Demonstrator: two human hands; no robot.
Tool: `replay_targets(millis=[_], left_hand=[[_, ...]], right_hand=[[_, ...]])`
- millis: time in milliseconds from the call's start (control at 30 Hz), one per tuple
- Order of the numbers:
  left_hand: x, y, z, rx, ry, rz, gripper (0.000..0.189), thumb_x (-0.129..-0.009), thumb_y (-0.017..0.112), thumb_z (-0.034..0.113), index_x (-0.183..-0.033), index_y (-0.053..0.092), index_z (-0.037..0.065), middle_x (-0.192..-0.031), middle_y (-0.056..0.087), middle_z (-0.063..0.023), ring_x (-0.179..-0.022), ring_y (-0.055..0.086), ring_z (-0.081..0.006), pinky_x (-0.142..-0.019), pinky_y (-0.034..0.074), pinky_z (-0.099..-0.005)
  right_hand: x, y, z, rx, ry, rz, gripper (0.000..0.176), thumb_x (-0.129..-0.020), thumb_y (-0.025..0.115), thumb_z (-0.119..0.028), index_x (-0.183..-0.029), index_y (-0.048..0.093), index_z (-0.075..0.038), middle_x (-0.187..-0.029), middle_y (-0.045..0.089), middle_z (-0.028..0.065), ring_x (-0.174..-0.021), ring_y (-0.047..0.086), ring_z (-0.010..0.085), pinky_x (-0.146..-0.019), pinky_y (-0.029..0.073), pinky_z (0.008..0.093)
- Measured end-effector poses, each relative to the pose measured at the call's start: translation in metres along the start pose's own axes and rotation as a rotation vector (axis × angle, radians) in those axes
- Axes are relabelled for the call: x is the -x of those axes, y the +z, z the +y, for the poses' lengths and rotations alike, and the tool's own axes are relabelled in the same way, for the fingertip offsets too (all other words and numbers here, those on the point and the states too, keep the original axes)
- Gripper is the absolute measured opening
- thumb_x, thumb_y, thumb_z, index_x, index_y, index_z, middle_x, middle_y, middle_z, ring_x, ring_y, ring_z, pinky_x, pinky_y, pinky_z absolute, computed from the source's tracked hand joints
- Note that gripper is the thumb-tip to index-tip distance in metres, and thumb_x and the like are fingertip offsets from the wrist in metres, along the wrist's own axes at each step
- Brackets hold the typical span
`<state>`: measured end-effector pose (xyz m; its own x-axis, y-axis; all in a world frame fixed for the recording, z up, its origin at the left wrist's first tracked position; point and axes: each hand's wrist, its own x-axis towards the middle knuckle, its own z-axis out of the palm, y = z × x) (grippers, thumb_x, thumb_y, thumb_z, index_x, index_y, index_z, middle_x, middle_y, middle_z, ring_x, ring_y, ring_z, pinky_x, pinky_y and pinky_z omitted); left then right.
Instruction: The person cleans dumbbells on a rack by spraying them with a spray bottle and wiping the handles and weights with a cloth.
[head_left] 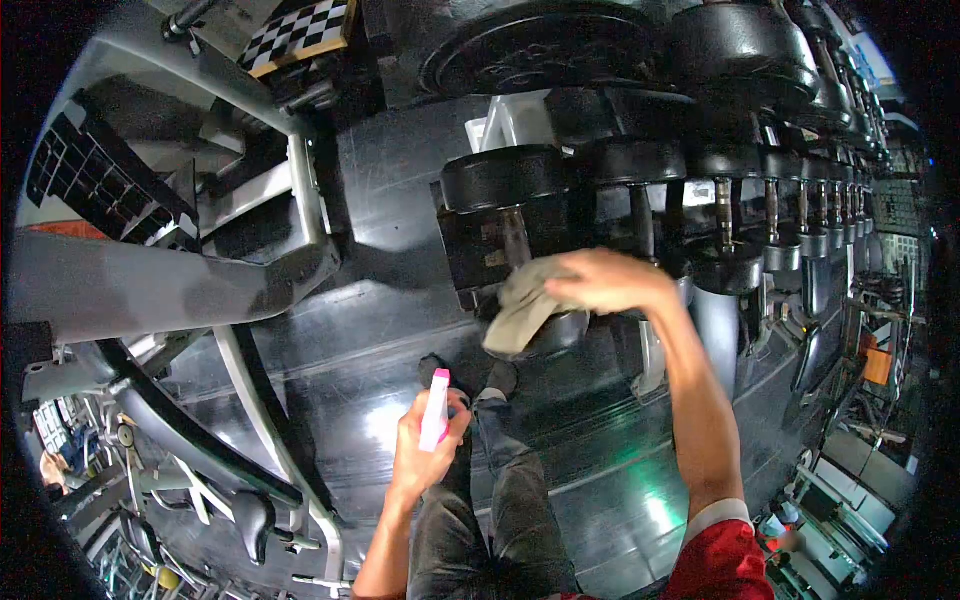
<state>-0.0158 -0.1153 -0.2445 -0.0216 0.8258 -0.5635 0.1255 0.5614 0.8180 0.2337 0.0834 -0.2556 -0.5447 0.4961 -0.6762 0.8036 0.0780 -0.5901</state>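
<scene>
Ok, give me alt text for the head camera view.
A person's right hand holds a cloth over the near end of the leftmost dumbbell in a row; the left hand grips a pink and white item, possibly a bottle.

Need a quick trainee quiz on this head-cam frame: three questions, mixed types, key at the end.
1. Which hand holds the beige-grey fabric cloth?
2. True or false: the slim white-and-pink handheld item lies on the dark, shiny floor.
3. In this view, the cloth partly covers:
A) the black-and-white checkered board
B) the near head of a black, round-headed dumbbell
C) the person's dark trousers

Key:
1. The bare right hand.
2. False; the bare left hand grips it.
3. B.
</scene>
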Motion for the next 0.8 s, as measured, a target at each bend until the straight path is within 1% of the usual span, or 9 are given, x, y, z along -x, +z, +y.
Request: replay_targets(millis=[100, 167, 233, 367, 500, 567, 633, 733, 800], left_hand=[[-0.002, -0.004, -0.001, -0.027, -0.009, 0.014, 0.016, -0.08, 0.063, 0.003, -0.092, 0.054, 0.003, -0.081, 0.062, -0.0037, -0.058, 0.056, -0.0085, -0.053, 0.047, -0.0242], [-0.003, -0.006, -0.003, -0.046, -0.015, 0.017, 0.016, -0.08, 0.063, 0.004, -0.093, 0.054, 0.003, -0.08, 0.062, -0.0039, -0.058, 0.057, -0.0087, -0.053, 0.047, -0.0245], [-0.005, -0.006, -0.004, -0.032, -0.046, 0.01, 0.016, -0.08, 0.063, 0.004, -0.093, 0.055, 0.003, -0.079, 0.062, -0.0039, -0.058, 0.057, -0.0091, -0.053, 0.047, -0.0248], [-0.003, -0.006, 0.007, -0.075, 0.019, -0.003, 0.017, -0.08, 0.064, 0.004, -0.094, 0.055, 0.003, -0.08, 0.062, -0.0041, -0.059, 0.057, -0.0092, -0.053, 0.048, -0.0248], [-0.001, -0.004, 0.008, -0.061, 0.065, -0.007, 0.02, -0.08, 0.065, 0.005, -0.096, 0.054, 0.003, -0.082, 0.062, -0.0043, -0.062, 0.056, -0.0083, -0.053, 0.048, -0.0245], [-0.001, -0.004, 0.005, -0.063, 0.004, 0.024, 0.02, -0.08, 0.065, 0.006, -0.096, 0.054, 0.003, -0.081, 0.062, -0.004, -0.062, 0.056, -0.008, -0.053, 0.048, -0.0243], [0.0, -0.001, 0.001, 0.0, 0.003, 0.025, 0.02, -0.08, 0.065, 0.006, -0.096, 0.054, 0.004, -0.08, 0.061, -0.004, -0.061, 0.056, -0.0084, -0.052, 0.048, -0.0242], [-0.001, 0.004, 0.0, 0.068, -0.016, 0.109, 0.019, -0.079, 0.064, 0.005, -0.095, 0.054, 0.003, -0.079, 0.061, -0.005, -0.057, 0.057, -0.0097, -0.051, 0.047, -0.0243], [0.001, 0.008, 0.005, 0.053, -0.011, 0.126, 0.019, -0.079, 0.064, 0.005, -0.095, 0.054, 0.003, -0.079, 0.061, -0.0052, -0.057, 0.058, -0.01, -0.051, 0.047, -0.0244]], right_hand=[[0.006, -0.017, -0.002, 0.101, 0.216, 0.09, 0.044, -0.089, 0.049, -0.035, -0.12, 0.052, -0.005, -0.106, 0.061, 0.0235, -0.096, 0.06, 0.0382, -0.082, 0.048, 0.0421], [-0.008, 0.005, 0.005, 0.13, 0.425, 0.408, 0.045, -0.088, 0.049, -0.034, -0.125, 0.049, -0.008, -0.108, 0.059, 0.0241, -0.1, 0.059, 0.0385, -0.086, 0.048, 0.042], [-0.037, 0.05, 0.042, 0.088, 0.165, 0.284, 0.047, -0.087, 0.049, -0.03, -0.129, 0.045, -0.009, -0.109, 0.058, 0.024, -0.101, 0.055, 0.0427, -0.09, 0.045, 0.046], [-0.023, 0.046, 0.005, -0.039, 0.243, 0.215, 0.036, -0.086, 0.05, -0.025, -0.115, 0.052, -0.004, -0.102, 0.06, 0.0252, -0.097, 0.057, 0.0418, -0.086, 0.045, 0.0482], [0.015, 0.052, -0.044, 0.28, 0.176, 0.371, 0.027, -0.082, 0.053, -0.021, -0.1, 0.057, -0.001, -0.083, 0.063, 0.0251, -0.081, 0.062, 0.0404, -0.077, 0.049, 0.0491], [0.022, 0.063, -0.064, 0.119, 0.125, 0.429, 0.027, -0.082, 0.054, -0.02, -0.101, 0.057, -0.002, -0.082, 0.064, 0.0233, -0.08, 0.063, 0.0388, -0.076, 0.051, 0.0477], [0.011, 0.071, -0.074, 0.104, 0.06, 0.287, 0.029, -0.083, 0.054, -0.02, -0.108, 0.057, -0.005, -0.082, 0.064, 0.0224, -0.081, 0.063, 0.0378, -0.074, 0.051, 0.048], [-0.04, 0.116, -0.069, 0.244, -0.143, 0.392, 0.034, -0.079, 0.054, -0.015, -0.112, 0.057, -0.008, -0.087, 0.065, 0.0173, -0.074, 0.064, 0.0341, -0.06, 0.05, 0.0442], [-0.079, 0.127, -0.072, 0.294, -0.117, 0.164, 0.017, -0.077, 0.056, -0.017, -0.088, 0.068, -0.011, -0.08, 0.067, 0.0116, -0.074, 0.065, 0.0283, -0.063, 0.049, 0.0407]])
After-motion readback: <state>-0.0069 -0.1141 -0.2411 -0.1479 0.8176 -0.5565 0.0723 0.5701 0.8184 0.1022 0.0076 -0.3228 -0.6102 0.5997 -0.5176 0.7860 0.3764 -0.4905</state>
